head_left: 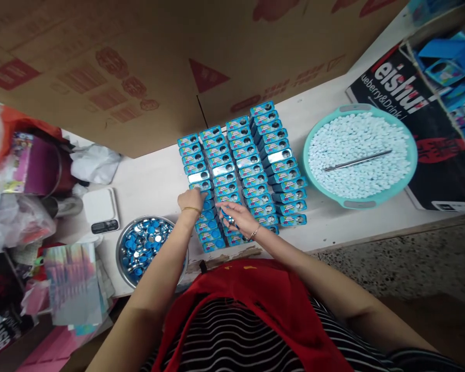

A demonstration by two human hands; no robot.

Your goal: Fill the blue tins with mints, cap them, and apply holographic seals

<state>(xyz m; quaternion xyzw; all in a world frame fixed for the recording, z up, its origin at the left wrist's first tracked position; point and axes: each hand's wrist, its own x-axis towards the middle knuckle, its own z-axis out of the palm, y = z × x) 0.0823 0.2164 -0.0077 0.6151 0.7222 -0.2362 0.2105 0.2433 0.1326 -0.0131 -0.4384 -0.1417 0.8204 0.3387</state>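
Small blue printed tins [254, 179] stand packed in four columns in front of me. My left hand [191, 199] is closed at the left column, its fingertips down on a tin; anything between them is hidden. Just to the right, over the second column, my right hand [238, 217] is turned partly up with fingers curled around several small round caps [229, 219], blue and silver. Tins at the front of the left column have blue round caps [216, 244] in their openings. Farther back, the openings look dark.
A steel bowl [121, 258] of loose blue and silver caps stands at the left, near a white scale [101, 206]. At the right, a turquoise basin [413, 155] holds pale tablets and a metal tool [358, 160]. A big carton [158, 67] rises behind the tins; a black box [430, 134] stands far right.
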